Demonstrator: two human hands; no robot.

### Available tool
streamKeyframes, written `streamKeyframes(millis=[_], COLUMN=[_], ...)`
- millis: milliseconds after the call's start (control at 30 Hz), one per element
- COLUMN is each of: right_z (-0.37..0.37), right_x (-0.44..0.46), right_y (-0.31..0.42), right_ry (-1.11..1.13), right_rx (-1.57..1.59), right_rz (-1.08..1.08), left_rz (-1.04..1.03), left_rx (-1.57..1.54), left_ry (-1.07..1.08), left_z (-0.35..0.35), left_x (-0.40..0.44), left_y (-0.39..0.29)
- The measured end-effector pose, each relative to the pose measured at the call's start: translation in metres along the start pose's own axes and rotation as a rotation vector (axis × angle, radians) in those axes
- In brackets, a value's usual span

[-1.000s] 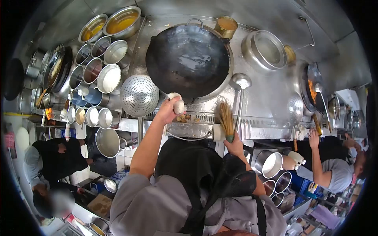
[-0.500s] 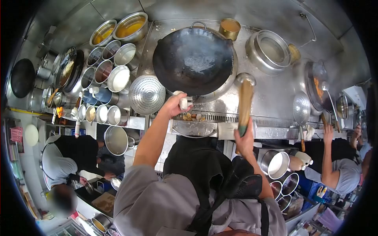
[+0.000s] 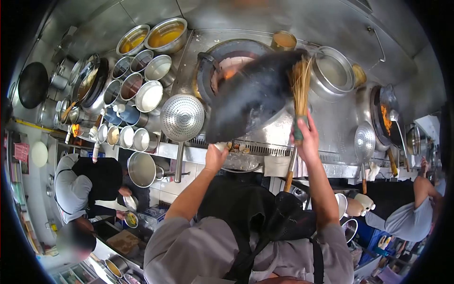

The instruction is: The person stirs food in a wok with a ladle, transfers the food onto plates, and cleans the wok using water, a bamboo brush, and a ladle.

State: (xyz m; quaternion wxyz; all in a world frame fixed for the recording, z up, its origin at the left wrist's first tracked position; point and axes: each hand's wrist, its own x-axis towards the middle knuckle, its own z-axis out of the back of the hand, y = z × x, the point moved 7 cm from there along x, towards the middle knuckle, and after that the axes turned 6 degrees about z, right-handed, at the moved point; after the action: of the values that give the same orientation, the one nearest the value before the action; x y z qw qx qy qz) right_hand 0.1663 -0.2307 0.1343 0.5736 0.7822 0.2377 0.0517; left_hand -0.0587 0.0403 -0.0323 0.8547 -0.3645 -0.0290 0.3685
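My left hand point(image 3: 216, 157) is closed on the near edge of a black wok point(image 3: 255, 97), with a white cloth point(image 3: 220, 146) in the grip. The wok is lifted and tilted to the right, off the round burner point(image 3: 204, 78), where an orange flame shows. In my right hand point(image 3: 307, 135) is a bamboo wok brush point(image 3: 301, 87) with a green-bound grip. Its bristles point away from me at the wok's right side; whether they touch the wok is unclear. A wooden-ended handle point(image 3: 289, 177) runs below the right hand, its far end hidden.
A perforated strainer point(image 3: 183, 117) lies left of the wok, beside several seasoning pots point(image 3: 148, 96). At the back stand a tin can point(image 3: 284, 40) and a metal pot point(image 3: 333, 71). Co-workers stand at left point(image 3: 75, 184) and right point(image 3: 402, 208). A folded cloth point(image 3: 276, 166) hangs on the front edge.
The wok has been raised from the burner and tipped to the right, exposing the flame. The brush has moved up and away from me, its bristles now at the wok's right side.
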Motion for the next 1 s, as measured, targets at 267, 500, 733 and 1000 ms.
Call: streamKeyframes(millis=[267,500,733,1000], right_z=[0.011,-0.013,-0.164,-0.204], right_x=[0.0,0.141,0.165,0.273], right_y=[-0.125,0.183,0.276,-0.035], right_ry=[0.638,-0.046,-0.333,-0.294], right_rx=[-1.428,-1.482,-0.946,-0.816], right_rz=[0.205,0.648,1.411,0.727], left_rz=[-0.108,0.072,0.346,0.251], left_rx=[-0.388,-0.653,-1.175,-1.154], left_ry=[-0.094,0.002,0.401,0.353], left_z=[0.022,0.02,-0.006,-0.04], left_x=[0.022,0.09,0.089,0.1], left_y=[-0.052,-0.041,-0.035,-0.006])
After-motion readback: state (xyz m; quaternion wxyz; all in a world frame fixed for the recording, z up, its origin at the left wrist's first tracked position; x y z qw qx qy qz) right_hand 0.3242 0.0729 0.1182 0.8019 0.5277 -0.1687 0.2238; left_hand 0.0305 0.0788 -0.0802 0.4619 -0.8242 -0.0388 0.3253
